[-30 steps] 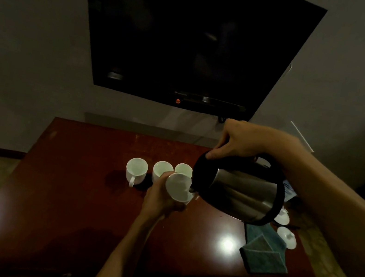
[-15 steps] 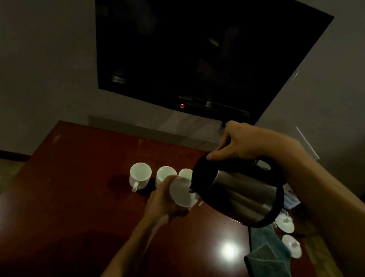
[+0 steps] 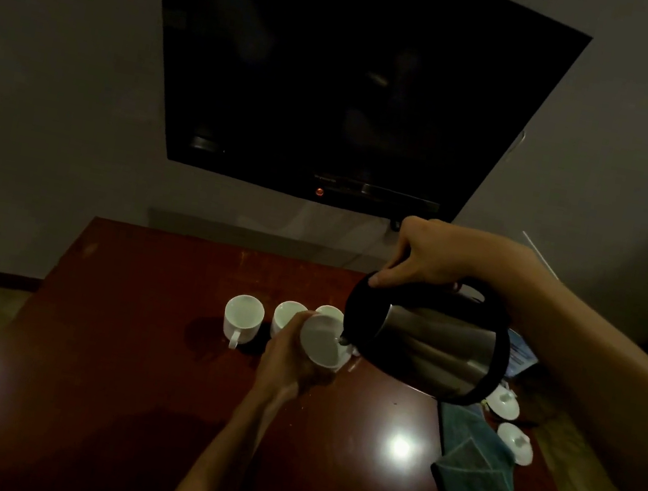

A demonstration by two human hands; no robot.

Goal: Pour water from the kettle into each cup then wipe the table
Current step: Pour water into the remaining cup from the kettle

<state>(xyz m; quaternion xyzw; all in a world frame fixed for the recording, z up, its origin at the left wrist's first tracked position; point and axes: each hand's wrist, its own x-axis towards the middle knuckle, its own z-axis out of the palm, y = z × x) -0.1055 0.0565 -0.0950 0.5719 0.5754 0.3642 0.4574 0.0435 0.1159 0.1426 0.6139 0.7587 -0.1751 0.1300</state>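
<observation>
My right hand [image 3: 432,260] grips the black handle of a steel kettle [image 3: 433,353], tilted far to the left with its spout at the rim of a white cup [image 3: 322,342]. My left hand [image 3: 288,362] holds that cup just above the dark red table [image 3: 132,341], tipped toward the spout. Three more white cups stand in a row behind: one with its handle facing me [image 3: 242,317], a middle one [image 3: 288,315], and a third [image 3: 330,312] partly hidden by the held cup. A folded blue-grey cloth [image 3: 476,467] lies at the table's right.
Two white lids [image 3: 504,402] [image 3: 514,442] rest near the table's right edge beside the cloth. A black television [image 3: 343,75] hangs on the wall above the table. A bright lamp reflection [image 3: 401,447] shines on the tabletop. Floor tiles show on both sides.
The view has shifted slightly. Kettle and held cup stay together in the same pouring pose, the kettle tilted a little further.
</observation>
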